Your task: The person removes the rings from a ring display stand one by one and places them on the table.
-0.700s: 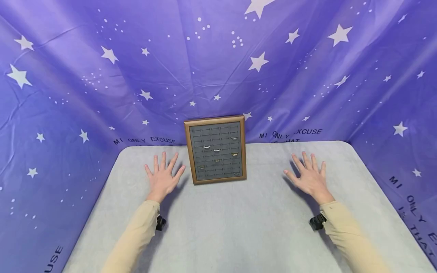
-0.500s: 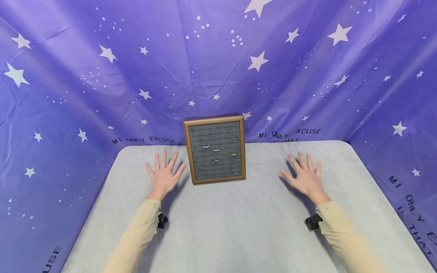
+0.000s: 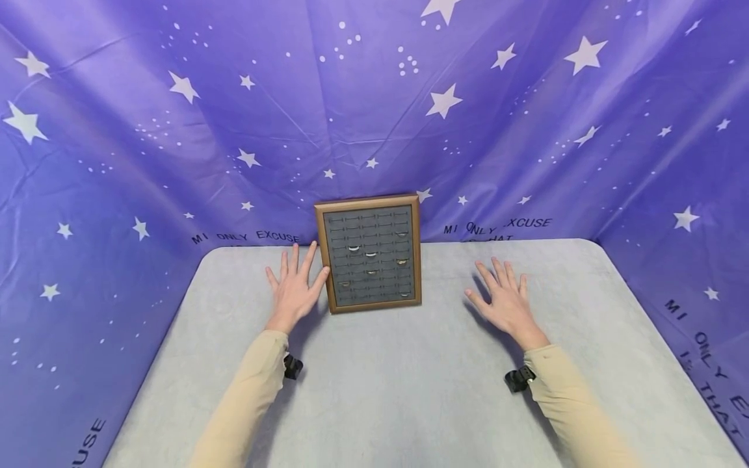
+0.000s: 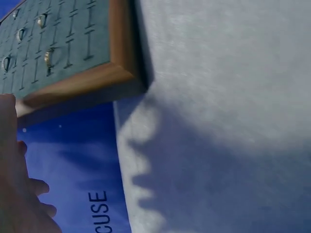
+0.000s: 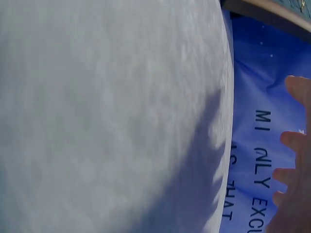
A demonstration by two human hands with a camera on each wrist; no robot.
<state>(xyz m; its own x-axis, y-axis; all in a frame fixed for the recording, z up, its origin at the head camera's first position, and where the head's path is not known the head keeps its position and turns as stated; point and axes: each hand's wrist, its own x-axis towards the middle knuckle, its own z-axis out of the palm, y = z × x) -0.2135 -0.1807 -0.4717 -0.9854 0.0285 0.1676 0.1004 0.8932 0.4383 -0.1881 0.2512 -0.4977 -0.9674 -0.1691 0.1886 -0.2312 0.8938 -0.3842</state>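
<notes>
A wood-framed ring display board [image 3: 374, 227] leans upright at the back of the table, its dark grey slotted pad holding several silver and gold rings. One gold ring [image 4: 48, 58] shows clearly in the left wrist view. My left hand [image 3: 294, 294], fingers spread, is beside the board's left edge; the thumb tip overlaps the frame in the head view, and whether it touches I cannot tell. My right hand [image 3: 504, 304] hovers over the table with fingers spread, well to the right of the board, holding nothing.
A light grey cloth-like tabletop [image 3: 398, 377] spreads below both hands. Purple curtains [image 3: 374, 97] with white stars and printed lettering hang behind it and along both sides. Each wrist wears a small black camera [image 3: 519, 378].
My left hand has shifted right and slightly forward, up to the board's left edge. The right hand has moved left, closer to the board. The board and rings look unmoved.
</notes>
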